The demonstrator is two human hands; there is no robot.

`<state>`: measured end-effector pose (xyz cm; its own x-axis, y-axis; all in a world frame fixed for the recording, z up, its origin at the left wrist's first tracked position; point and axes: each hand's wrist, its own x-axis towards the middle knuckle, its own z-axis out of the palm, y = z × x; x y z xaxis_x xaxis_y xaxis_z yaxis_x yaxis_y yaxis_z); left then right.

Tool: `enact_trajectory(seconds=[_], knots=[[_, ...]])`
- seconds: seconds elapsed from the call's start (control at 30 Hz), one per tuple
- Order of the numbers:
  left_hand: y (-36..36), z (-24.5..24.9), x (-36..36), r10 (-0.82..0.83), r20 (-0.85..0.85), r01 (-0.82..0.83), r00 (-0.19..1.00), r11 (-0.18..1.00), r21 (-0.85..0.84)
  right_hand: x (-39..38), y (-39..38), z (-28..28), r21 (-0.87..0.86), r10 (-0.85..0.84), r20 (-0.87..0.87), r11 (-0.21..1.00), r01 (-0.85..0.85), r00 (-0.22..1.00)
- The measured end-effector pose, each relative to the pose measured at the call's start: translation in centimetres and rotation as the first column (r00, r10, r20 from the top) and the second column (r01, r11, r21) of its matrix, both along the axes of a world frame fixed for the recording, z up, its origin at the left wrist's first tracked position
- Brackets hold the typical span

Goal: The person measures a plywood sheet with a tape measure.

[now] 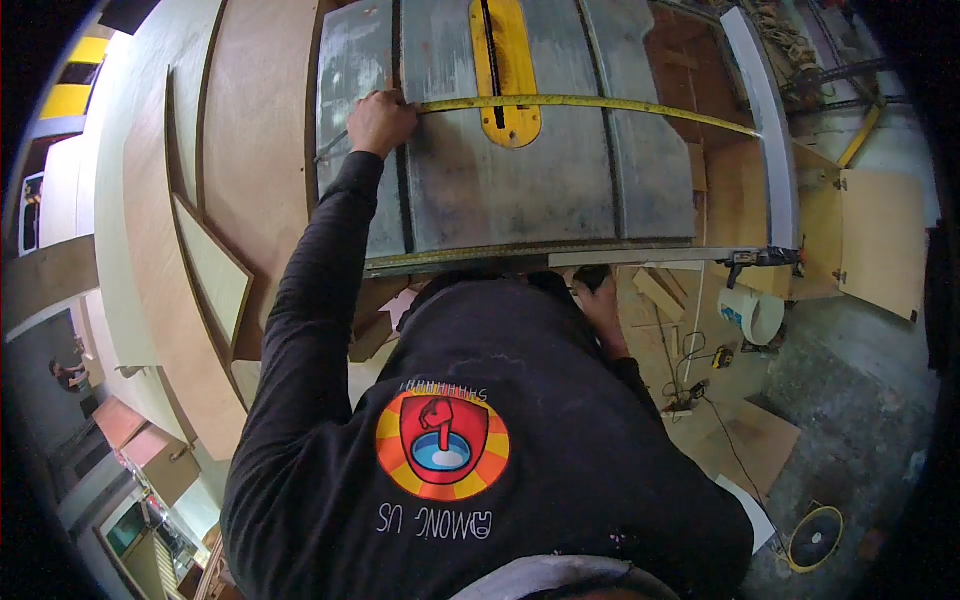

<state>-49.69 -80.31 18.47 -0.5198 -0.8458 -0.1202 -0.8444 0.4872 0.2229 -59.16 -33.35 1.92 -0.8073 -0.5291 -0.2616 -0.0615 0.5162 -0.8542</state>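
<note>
My left hand is closed around the left end of a yellow tape measure. Its blade stretches right across the grey metal top of a table saw, passing over the yellow throat plate with its dark slot. The far end of the blade reaches the pale rip fence on the right. By my waist, at the saw's front rail, my right hand is partly hidden by my body. Its fingers are bent near a dark thing just under the rail, which I cannot make out.
Large plywood sheets lean along the left side. A black fence clamp sits at the rail's right end, above a white bucket. Wood offcuts and cords lie on the floor. An open cabinet door stands right. Another person is far left.
</note>
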Motion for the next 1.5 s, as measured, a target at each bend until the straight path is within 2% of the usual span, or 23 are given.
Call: enact_trajectory(seconds=[0.03,0.1,0.13,0.2,0.23,0.3,0.37,0.4,0.5,0.67,0.77,0.87,0.97,1.0,1.07,1.17,1.37,1.47,1.5], knots=[[0.0,-0.1,0.0,-0.002,-0.003,0.002,1.0,1.0,-0.001,-0.7,1.9,0.6,0.009,0.23,-0.091,0.973,-0.23,0.969],[-0.1,-0.1,0.2,-0.019,-0.032,0.019,0.999,1.0,-0.006,-3.7,4.4,-1.6,0.033,0.446,-0.191,0.893,-0.449,0.874],[-0.1,0.0,0.2,-0.016,-0.038,0.015,0.999,1.0,-0.015,-5.3,5.5,-5.0,-0.201,0.14,0.02,0.97,-0.133,0.99],[0.1,0.2,0.3,-0.038,-0.016,0.038,0.999,0.999,-0.008,-7.7,5.0,-5.1,-0.351,-0.132,0.291,0.907,0.234,0.948],[0.0,-0.4,0.4,-0.042,-0.019,0.041,0.999,0.999,-0.018,-9.7,3.9,-1.8,-0.279,-0.406,0.571,0.722,0.633,0.713],[-0.6,-1.3,0.4,-0.057,-0.04,0.055,0.998,0.997,-0.051,-11.9,2.5,0.2,-0.093,-0.536,0.779,0.416,0.905,0.326],[0.1,0.0,0.0,-0.05,-0.029,0.049,0.998,0.998,-0.039,-13.7,2.4,-0.3,-0.278,-0.382,0.812,0.411,0.868,0.441],[0.5,0.6,-0.2,-0.032,-0.013,0.031,0.999,0.999,-0.014,-14.5,2.2,-0.7,-0.287,-0.378,0.813,0.401,0.87,0.442],[0.7,0.7,-0.5,-0.02,-0.02,0.019,1.0,0.999,-0.035,-16.0,2.6,-4.1,-0.137,-0.377,0.845,0.534,0.834,0.38],[0.5,0.1,0.1,-0.022,-0.05,0.018,0.998,0.997,-0.079,-14.9,3.4,-5.9,-0.167,-0.281,0.864,0.623,0.764,0.418],[0.1,-0.2,0.0,-0.025,-0.023,0.024,0.999,0.999,-0.037,-15.0,3.6,-6.7,-0.195,-0.245,0.859,0.655,0.73,0.45],[-0.2,-0.6,0.0,-0.057,-0.022,0.056,0.998,0.996,-0.07,-15.4,3.3,-6.9,-0.243,-0.221,0.825,0.691,0.68,0.52],[-0.4,-0.8,0.1,-0.036,-0.015,0.036,0.999,0.998,-0.047,-15.4,3.5,-6.2,-0.329,-0.199,0.725,0.742,0.584,0.66],[-0.6,-0.9,0.0,-0.018,-0.019,0.018,1.0,1.0,-0.016,-15.5,3.6,-5.8,-0.326,-0.197,0.728,0.743,0.584,0.657],[-0.5,-0.9,0.0,0.002,-0.018,-0.001,1.0,1.0,0.017,-15.9,4.2,-5.7,-0.259,-0.201,0.819,0.706,0.659,0.537],[-0.2,-1.0,0.2,-0.036,-0.035,0.034,0.999,0.997,-0.065,-16.5,4.0,-6.1,-0.212,-0.21,0.859,0.684,0.698,0.466],[0.0,-0.4,0.0,-0.022,-0.026,0.021,0.999,1.0,-0.023,-17.5,3.0,-6.9,-0.207,-0.217,0.846,0.708,0.675,0.487],[-0.7,-1.7,1.0,-0.03,-0.13,0.02,0.991,0.997,-0.074,-17.7,2.5,-7.1,-0.208,-0.224,0.835,0.717,0.665,0.503],[-2.5,-3.9,2.2,-0.205,-0.066,0.196,0.977,0.974,-0.116,-17.7,2.3,-7.1,-0.209,-0.225,0.831,0.721,0.661,0.509]])
